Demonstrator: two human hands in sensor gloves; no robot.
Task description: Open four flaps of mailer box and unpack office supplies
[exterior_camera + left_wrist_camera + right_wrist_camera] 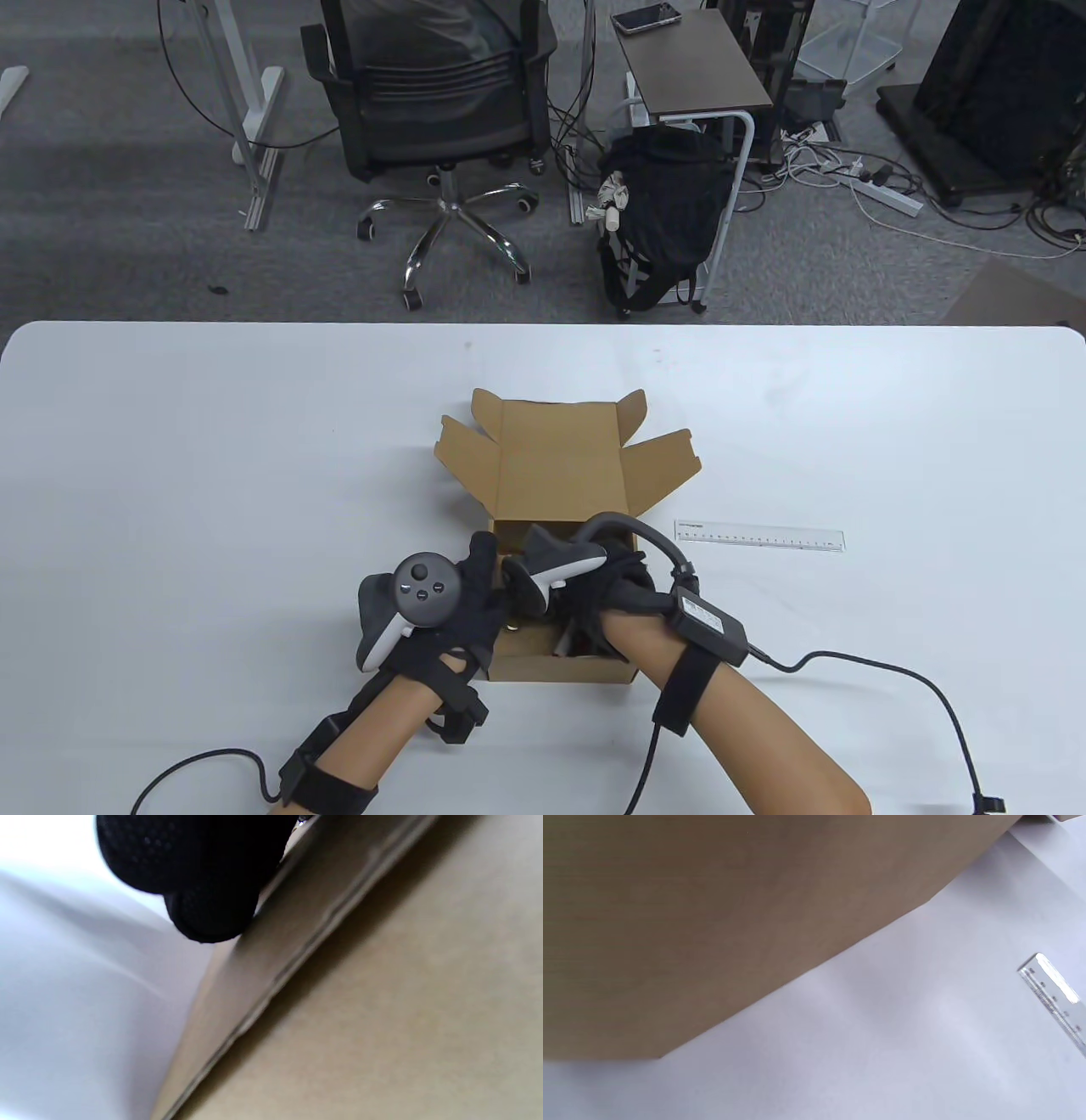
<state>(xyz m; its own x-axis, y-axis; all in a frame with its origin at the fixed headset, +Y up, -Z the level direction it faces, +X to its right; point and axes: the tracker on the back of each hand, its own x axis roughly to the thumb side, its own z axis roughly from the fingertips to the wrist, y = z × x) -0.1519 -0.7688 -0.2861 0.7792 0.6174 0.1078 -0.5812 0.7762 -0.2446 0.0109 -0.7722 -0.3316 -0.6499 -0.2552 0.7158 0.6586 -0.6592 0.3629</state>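
The brown mailer box (556,475) stands open at the table's middle, its lid and side flaps folded back on the far side. My left hand (484,586) is at the box's left wall; in the left wrist view a gloved fingertip (203,878) presses the outside of that wall (382,1005). My right hand (594,594) reaches down into the box from the right, its fingers hidden inside. Dark and red contents (570,638) show dimly in the box. The right wrist view shows only the box's outer wall (712,921).
A clear ruler (759,536) lies on the white table (212,509) just right of the box, also in the right wrist view (1052,997). Cables trail from both wrists across the near table. An office chair and a side table stand beyond the far edge.
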